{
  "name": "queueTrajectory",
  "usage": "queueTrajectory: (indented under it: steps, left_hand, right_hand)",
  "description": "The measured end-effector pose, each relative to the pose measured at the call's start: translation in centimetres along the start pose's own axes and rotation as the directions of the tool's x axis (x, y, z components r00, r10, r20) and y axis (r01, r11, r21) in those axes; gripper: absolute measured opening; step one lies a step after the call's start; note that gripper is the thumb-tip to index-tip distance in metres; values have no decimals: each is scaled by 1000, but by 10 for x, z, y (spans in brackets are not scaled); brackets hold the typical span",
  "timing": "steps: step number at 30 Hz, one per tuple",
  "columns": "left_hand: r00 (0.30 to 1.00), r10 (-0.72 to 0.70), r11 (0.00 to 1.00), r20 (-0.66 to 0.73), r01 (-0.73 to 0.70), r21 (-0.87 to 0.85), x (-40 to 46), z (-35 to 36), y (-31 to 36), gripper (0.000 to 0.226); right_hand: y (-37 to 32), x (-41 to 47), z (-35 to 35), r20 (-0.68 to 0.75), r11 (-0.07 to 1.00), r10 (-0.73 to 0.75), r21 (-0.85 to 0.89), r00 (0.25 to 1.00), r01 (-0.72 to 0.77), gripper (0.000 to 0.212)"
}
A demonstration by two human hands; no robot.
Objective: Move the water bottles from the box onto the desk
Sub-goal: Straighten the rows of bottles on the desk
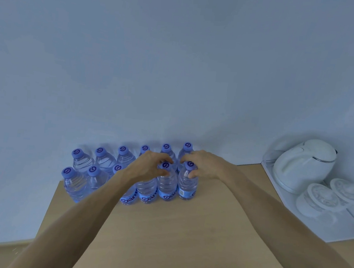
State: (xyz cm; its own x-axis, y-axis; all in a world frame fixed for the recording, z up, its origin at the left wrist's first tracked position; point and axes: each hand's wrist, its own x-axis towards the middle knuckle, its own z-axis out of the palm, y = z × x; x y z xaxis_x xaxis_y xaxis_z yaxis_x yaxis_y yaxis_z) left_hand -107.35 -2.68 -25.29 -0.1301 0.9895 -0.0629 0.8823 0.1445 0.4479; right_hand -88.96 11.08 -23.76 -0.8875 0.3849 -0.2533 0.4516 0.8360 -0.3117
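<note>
Two rows of clear ribbed plastic water bottles (124,172) with purple caps and blue labels are stood upright on the pale wooden desk (184,231), along its far edge against the wall. The left hand (147,166) is curled round one front bottle (166,181) at the neck; the right hand (203,165) grips the rightmost front bottle (187,184). Bare desk lies nearer. A white kettle (305,165) sits on a white tray (318,229) at the right.
</note>
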Motion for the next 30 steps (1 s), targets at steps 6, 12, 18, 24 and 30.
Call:
queueTrajectory:
  steps: [6,12,18,24,30]
  left_hand:
    - [1000,-2,1000,-1,2,21,0,-1,1,39]
    - [999,0,1000,-33,1,4,-5,-1,3,39]
    - [999,-20,1000,-41,19,-6,-9,0,6,41]
    - [991,-45,997,-122,36,-74,-23,5,14,46]
    - [921,-132,978,-366,62,-197,-59,4,16,36]
  right_hand:
    - [0,3,0,-43,999,12,-47,999,-14,20]
    - [2,6,4,-76,998,41,-35,996,-44,31]
    - [2,2,6,-74,1000,6,-7,997,-6,31]
    - [2,-3,12,-105,999,36,11,994,-35,30]
    - [1,-12,23,-181,997,53,57,982,-43,48]
